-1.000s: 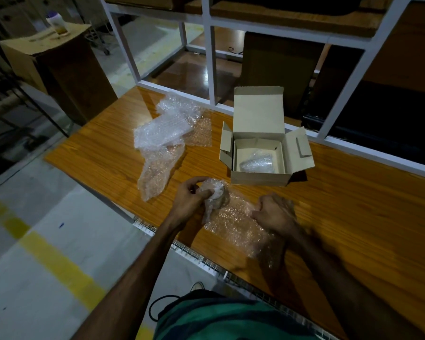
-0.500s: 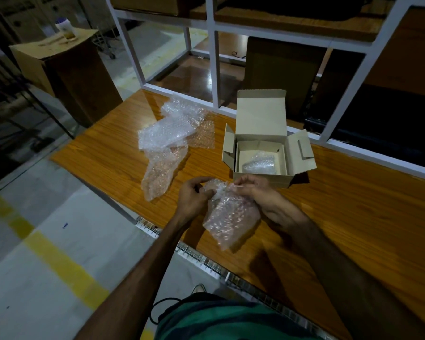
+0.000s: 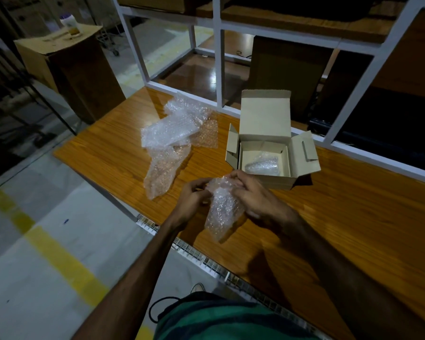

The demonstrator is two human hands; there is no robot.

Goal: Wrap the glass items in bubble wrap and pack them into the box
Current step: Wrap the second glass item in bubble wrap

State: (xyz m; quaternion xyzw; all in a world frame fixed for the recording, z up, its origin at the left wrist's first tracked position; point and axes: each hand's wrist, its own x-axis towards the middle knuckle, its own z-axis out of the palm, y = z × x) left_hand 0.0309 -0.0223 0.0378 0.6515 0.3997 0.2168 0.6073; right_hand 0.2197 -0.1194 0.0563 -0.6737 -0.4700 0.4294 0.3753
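Above the wooden table (image 3: pixel 353 217), both hands hold a bundle of bubble wrap (image 3: pixel 222 209) with a glass item hidden inside. My left hand (image 3: pixel 193 197) pinches its upper left side. My right hand (image 3: pixel 253 195) grips its top and right side, and the loose end of the wrap hangs down. Just behind the hands stands a small open cardboard box (image 3: pixel 268 153), flaps up. A wrapped item (image 3: pixel 261 165) lies inside the box.
A pile of spare bubble wrap sheets (image 3: pixel 174 141) lies on the table to the left of the box. A white metal frame (image 3: pixel 217 57) runs along the table's far edge. A tall carton (image 3: pixel 66 65) with a bottle (image 3: pixel 70 25) stands on the floor at far left.
The wrap lay on the table with the item at its end. Both hands have lifted it, and the right hand has come from the flat sheet up to the top of the bundle.
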